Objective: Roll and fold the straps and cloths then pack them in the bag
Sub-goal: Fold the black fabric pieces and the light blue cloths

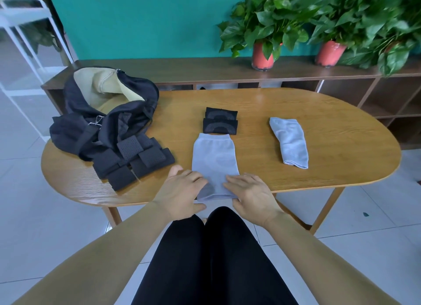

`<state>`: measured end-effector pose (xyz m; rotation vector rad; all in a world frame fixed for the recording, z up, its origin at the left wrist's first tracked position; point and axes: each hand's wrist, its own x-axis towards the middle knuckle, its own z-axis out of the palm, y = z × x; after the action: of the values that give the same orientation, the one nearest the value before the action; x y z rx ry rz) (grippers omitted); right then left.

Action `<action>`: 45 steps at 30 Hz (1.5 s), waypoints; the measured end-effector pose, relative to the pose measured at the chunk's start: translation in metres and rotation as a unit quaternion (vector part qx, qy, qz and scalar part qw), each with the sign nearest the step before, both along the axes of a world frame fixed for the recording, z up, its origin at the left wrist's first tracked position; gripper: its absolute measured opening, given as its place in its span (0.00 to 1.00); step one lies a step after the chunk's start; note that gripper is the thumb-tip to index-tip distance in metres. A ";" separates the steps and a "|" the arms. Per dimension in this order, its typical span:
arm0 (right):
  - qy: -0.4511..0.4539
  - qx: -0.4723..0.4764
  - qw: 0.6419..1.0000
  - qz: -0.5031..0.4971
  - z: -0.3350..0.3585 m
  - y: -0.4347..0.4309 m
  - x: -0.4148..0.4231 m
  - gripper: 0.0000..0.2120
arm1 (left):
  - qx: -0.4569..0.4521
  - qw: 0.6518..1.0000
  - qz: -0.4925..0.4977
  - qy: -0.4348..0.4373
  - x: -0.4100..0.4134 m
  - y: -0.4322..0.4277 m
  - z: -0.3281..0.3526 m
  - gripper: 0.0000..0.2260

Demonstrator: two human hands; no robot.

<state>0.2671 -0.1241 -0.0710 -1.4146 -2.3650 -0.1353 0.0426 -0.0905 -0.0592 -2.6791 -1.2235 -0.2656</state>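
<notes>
We are folding: our left hand (182, 188) and right hand (248, 195) each pinch the near hem of the grey cloth (214, 156) at the table's (319, 109) six o'clock. Next, we judge, lift that hem toward twelve, edges matched; the bag (75, 127) gapes at ten.

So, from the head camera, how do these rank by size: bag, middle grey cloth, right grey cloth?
1. black bag
2. middle grey cloth
3. right grey cloth
The last two are unsure: the middle one lies nearer the camera.
</notes>
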 end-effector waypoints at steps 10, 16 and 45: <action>0.241 -0.141 0.952 -0.129 0.009 0.013 -0.002 0.07 | -0.059 0.979 0.127 -0.150 0.008 0.001 0.008 0.11; 0.317 -0.139 0.912 -0.219 0.011 0.025 -0.013 0.14 | -0.098 0.946 0.207 -0.232 0.017 0.012 0.009 0.10; 0.154 -0.113 0.925 -0.328 0.015 0.050 -0.040 0.17 | -0.010 0.981 0.129 -0.142 0.039 0.024 0.009 0.16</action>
<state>0.2274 -0.0744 -0.0564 -2.1162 -1.6199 0.1804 0.0818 -0.0665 -0.0501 -2.5223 -1.6430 -0.6156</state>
